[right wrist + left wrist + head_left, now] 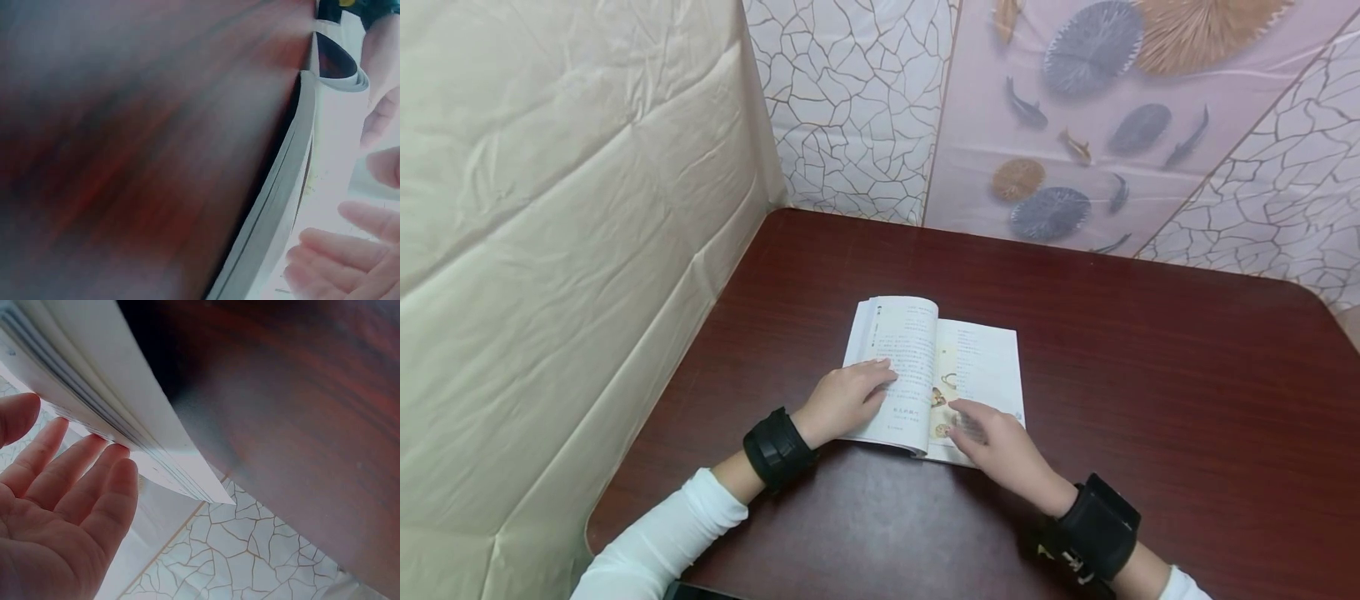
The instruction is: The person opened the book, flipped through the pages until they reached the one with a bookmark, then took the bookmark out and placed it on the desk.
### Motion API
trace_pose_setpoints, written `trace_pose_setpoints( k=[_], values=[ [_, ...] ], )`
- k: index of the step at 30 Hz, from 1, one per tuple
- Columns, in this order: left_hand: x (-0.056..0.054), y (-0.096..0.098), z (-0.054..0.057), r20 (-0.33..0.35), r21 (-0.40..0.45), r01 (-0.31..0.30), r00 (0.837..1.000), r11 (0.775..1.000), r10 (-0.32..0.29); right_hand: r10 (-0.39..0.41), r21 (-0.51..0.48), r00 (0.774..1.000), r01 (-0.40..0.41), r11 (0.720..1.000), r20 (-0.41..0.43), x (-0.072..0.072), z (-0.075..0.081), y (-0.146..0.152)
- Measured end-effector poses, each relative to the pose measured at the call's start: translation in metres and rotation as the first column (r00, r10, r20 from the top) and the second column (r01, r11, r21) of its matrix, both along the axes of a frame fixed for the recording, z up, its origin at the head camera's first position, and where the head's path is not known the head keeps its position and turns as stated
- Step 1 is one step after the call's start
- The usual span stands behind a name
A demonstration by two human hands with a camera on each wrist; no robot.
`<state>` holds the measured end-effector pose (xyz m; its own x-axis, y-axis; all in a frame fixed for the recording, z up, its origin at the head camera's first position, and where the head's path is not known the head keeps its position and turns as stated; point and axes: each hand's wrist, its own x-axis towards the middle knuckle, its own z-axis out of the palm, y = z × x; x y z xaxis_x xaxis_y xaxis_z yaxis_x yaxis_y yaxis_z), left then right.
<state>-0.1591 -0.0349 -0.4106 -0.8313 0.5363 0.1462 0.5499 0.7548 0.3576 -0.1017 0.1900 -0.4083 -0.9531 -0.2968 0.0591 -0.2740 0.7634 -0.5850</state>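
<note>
An open book [977,358] lies on the dark red table, its left-hand pages [904,333] bulging up in a curve near the spine. My left hand [847,400] rests on the left page with its fingers extended; in the left wrist view the fingertips [119,450] touch the paper beside the stacked page edges. Over the lower part of the right page is my right hand [1000,446], thumb and index finger apart and nothing between them. The right wrist view shows its loosely bent fingers [340,250] close over that page. Small coloured pictures are printed near the spine.
The reddish-brown table [1150,400] has rounded corners. Cream cloth [587,208] hangs along the left side, and a patterned wall covering [857,108] stands behind the far edge. Black straps [778,450] circle both wrists. A dark flat object [696,592] shows at the bottom edge.
</note>
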Motion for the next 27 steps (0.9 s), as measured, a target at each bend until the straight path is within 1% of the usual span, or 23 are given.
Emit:
trace_pose_setpoints(
  k=[3,9,12,15,20,22,23,27],
  values=[
    [0.0006,-0.0001,0.0002,0.002,0.002,0.000,1.000,1.000,0.000,-0.033,-0.046,0.997,0.036,0.998,0.066,-0.0013,0.0004,0.0018],
    [0.0007,0.0001,-0.0003,-0.011,0.009,0.004,1.000,1.000,-0.004,-0.036,-0.121,0.982,0.059,0.991,0.184,-0.0035,0.0010,0.0031],
    [0.0004,0.0001,-0.0009,-0.018,0.012,0.007,1.000,1.000,-0.007,-0.027,-0.165,0.968,0.071,0.984,0.251,-0.0051,0.0007,0.0036],
    [0.0002,0.0001,-0.0015,-0.024,0.014,0.010,1.000,1.000,-0.009,-0.006,-0.225,0.948,0.082,0.971,0.319,-0.0068,0.0009,0.0039],
    [0.0002,0.0000,-0.0018,-0.029,0.015,0.013,0.999,1.000,-0.013,0.030,-0.302,0.922,0.095,0.948,0.386,-0.0085,0.0036,0.0035],
    [0.0001,0.0000,-0.0015,-0.030,0.015,0.015,0.999,1.000,-0.014,0.037,-0.332,0.906,0.116,0.936,0.421,-0.0087,0.0055,0.0032],
    [-0.0001,0.0001,-0.0015,-0.031,0.015,0.015,0.999,1.000,-0.015,0.041,-0.351,0.893,0.134,0.927,0.448,-0.0085,0.0066,0.0031],
    [-0.0005,0.0003,-0.0015,-0.032,0.010,0.014,0.999,1.000,-0.014,0.030,-0.413,0.828,0.247,0.877,0.560,-0.0085,0.0103,0.0019]
  ],
)
